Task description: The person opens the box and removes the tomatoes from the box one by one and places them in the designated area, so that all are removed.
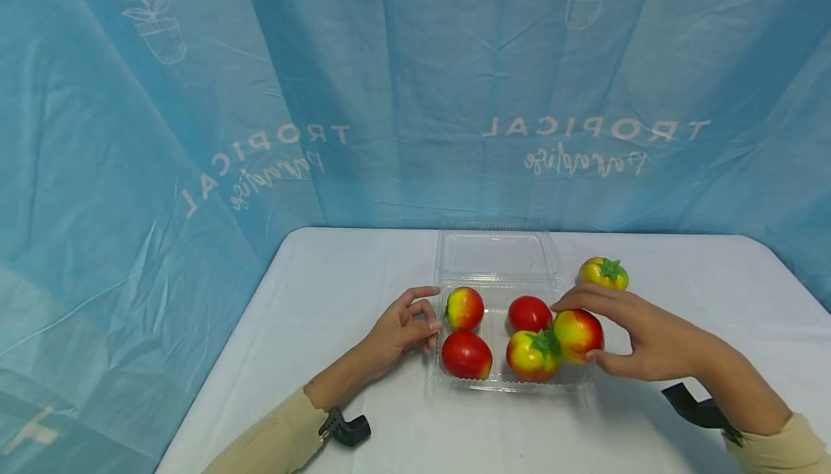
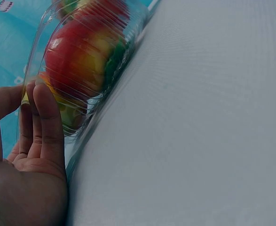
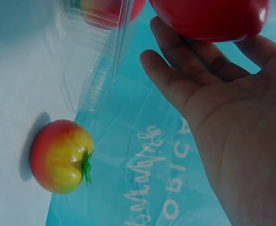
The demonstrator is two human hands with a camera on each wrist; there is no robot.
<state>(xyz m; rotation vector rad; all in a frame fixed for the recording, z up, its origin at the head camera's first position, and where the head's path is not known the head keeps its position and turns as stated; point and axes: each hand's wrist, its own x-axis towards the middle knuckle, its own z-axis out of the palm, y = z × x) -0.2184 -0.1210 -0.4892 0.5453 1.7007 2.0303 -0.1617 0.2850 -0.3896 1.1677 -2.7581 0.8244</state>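
Observation:
A clear plastic clamshell container [image 1: 496, 385] stands on the table with its lid [image 1: 496, 254] folded back. Several toy tomatoes, red and yellow, lie inside, among them a red tomato [image 1: 466, 355] at the near left and a yellow one with a green calyx [image 1: 534, 360] at the near right. At the container's left wall, my left hand [image 1: 397, 331] pinches the rim between thumb and fingers, as the left wrist view also shows. My right hand [image 1: 652, 333] grips a red-yellow tomato [image 1: 579, 335] over the container's right end. Its underside is red [image 3: 213, 19] in the right wrist view.
One more tomato [image 1: 604, 273], yellow with a green calyx, lies on the white tablecloth [image 1: 350, 279] behind my right hand, outside the container. A blue printed curtain [image 1: 428, 99] hangs along the table's back and left sides.

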